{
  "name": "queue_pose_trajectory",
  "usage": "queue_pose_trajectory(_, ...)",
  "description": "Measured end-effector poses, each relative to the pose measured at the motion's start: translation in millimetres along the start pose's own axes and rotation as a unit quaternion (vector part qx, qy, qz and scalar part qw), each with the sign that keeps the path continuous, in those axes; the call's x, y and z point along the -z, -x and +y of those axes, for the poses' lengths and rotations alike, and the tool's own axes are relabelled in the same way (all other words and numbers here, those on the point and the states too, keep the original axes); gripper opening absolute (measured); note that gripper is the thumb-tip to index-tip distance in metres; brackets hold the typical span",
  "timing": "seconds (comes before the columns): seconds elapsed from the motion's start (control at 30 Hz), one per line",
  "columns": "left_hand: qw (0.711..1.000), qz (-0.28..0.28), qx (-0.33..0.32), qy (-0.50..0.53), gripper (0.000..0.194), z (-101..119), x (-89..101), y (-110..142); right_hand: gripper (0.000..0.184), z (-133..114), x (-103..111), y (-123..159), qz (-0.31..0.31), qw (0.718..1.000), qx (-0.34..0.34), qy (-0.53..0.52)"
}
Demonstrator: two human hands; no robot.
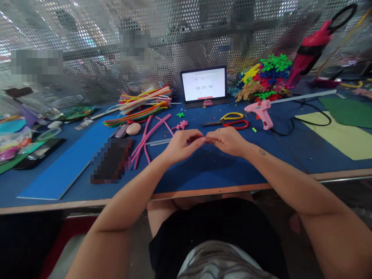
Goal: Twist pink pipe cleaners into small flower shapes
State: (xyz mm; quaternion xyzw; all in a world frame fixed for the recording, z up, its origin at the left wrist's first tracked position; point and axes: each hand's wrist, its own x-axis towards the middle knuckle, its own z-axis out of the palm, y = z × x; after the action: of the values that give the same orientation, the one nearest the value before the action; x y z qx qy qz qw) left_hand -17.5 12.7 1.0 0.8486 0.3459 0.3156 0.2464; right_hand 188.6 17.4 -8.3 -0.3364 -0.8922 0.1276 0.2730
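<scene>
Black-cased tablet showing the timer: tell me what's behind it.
Behind the black-cased tablet rises a perforated silver metal sheet. The tablet itself covers the stretch of sheet directly behind it, so whatever sits there can't be seen.

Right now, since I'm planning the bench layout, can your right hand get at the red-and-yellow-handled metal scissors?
Probably yes: the right hand sits just in front of the red-and-yellow-handled metal scissors, with nothing between them, though it meets the left hand.

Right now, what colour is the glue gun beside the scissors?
The glue gun is pink; the head view shows it best.
</scene>
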Motion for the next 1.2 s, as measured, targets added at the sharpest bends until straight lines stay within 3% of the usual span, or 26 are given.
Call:
queue_pose_trajectory(0.07,0.975,-0.032,0.11,0.191,0.032,-3.6,-1.5,-3.3,0.03,0.9,0.9,1.1,0.011,0.994,0.036,0.098)
queue_pose_trajectory(0.13,0.936,-0.075,0.171,0.298,0.03,-6.4,-2.0,-5.1,0.03,1.4,2.2,1.7,0.012,0.988,0.063,0.14)
queue_pose_trajectory(0.2,0.92,-0.102,0.18,0.334,0.026,-7.1,-1.5,-5.4,0.031,1.4,3.1,1.6,0.013,0.985,0.077,0.156)
queue_pose_trajectory(0.27,0.928,-0.093,0.157,0.324,0.022,-5.9,-0.4,-4.8,0.034,1.2,3.1,1.3,0.013,0.986,0.065,0.151)
queue_pose_trajectory(0.37,0.968,-0.054,0.093,0.228,0.017,-3.2,-0.1,-3.6,0.038,1.0,0.7,0.1,0.005,0.997,0.016,0.078)
queue_pose_trajectory(0.43,0.994,-0.019,0.03,0.107,0.014,-3.0,-1.5,-2.8,0.038,1.0,-1.7,-1.1,-0.018,0.999,-0.022,-0.026)
queue_pose_trajectory(0.5,0.997,0.023,-0.054,-0.044,0.015,-4.3,-3.4,-1.7,0.04,0.7,-4.2,-2.5,-0.052,0.984,-0.07,-0.158)
queue_pose_trajectory(0.6,0.947,0.076,-0.181,-0.253,0.019,-7.0,-4.6,0.7,0.044,0.0,-6.8,-4.5,-0.089,0.923,-0.151,-0.343)
queue_pose_trajectory(0.7,0.887,0.085,-0.271,-0.364,0.02,-6.7,-2.4,4.0,0.044,-0.8,-6.6,-5.8,-0.12,0.868,-0.187,-0.445)
queue_pose_trajectory(0.8,0.876,0.063,-0.289,-0.381,0.018,-2.7,-0.2,6.7,0.042,-2.0,-4.2,-5.6,-0.139,0.865,-0.179,-0.448)
queue_pose_trajectory(0.87,0.898,0.064,-0.246,-0.358,0.018,0.3,-0.6,7.0,0.04,-2.8,-2.8,-4.4,-0.12,0.909,-0.142,-0.372)
queue_pose_trajectory(0.93,0.946,0.072,-0.159,-0.274,0.017,2.1,-2.0,5.4,0.038,-3.1,-2.6,-2.5,-0.072,0.967,-0.085,-0.229)
queue_pose_trajectory(1.0,0.993,0.055,-0.037,-0.101,0.018,2.0,-3.4,2.0,0.036,-2.5,-3.3,-0.4,-0.018,0.997,-0.034,-0.062)
queue_pose_trajectory(1.03,0.999,0.036,0.03,0.008,0.022,1.0,-3.8,0.0,0.036,-2.0,-3.9,0.6,0.003,1.0,-0.017,0.01)
queue_pose_trajectory(1.07,0.989,0.016,0.094,0.114,0.027,-0.4,-3.9,-2.0,0.035,-1.4,-4.4,1.5,0.018,0.997,-0.005,0.07)
queue_pose_trajectory(1.13,0.941,-0.007,0.203,0.27,0.035,-4.3,-3.3,-5.4,0.034,-0.5,-4.5,2.6,0.038,0.987,0.012,0.157)
queue_pose_trajectory(1.2,0.9,-0.023,0.265,0.344,0.038,-8.0,-2.4,-7.0,0.034,-0.3,-3.5,2.9,0.054,0.976,0.031,0.207)
